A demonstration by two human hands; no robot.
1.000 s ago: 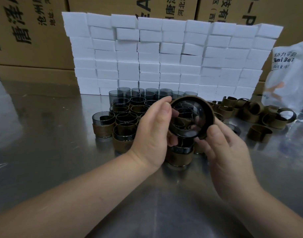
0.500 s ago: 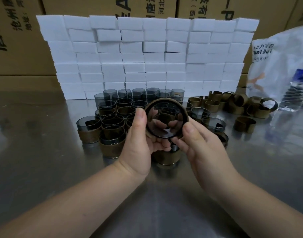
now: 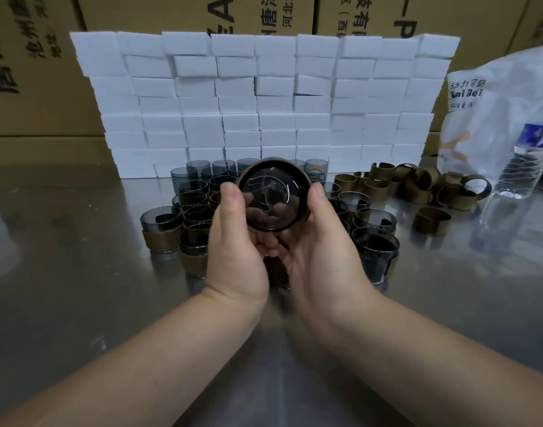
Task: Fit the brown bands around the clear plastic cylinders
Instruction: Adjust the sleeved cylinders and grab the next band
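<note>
Steel tabletop (image 3: 79, 272) before a wall of white foam blocks (image 3: 264, 103). At mid-frame the left hand (image 3: 233, 251) and right hand (image 3: 322, 248) both grip one clear cylinder (image 3: 271, 195), held above the table with one brown band (image 3: 245, 175) around it. Below stand clustered cylinders (image 3: 190, 211) and, at right, loose bands (image 3: 418, 186) — both too overlapped to count — beside one bottle (image 3: 522, 161).

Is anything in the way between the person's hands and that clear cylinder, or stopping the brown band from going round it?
Nothing visible stands in the way. The left hand and the right hand both grip the clear cylinder directly, thumbs on its rim, and a brown band already sits around its wall.
</note>
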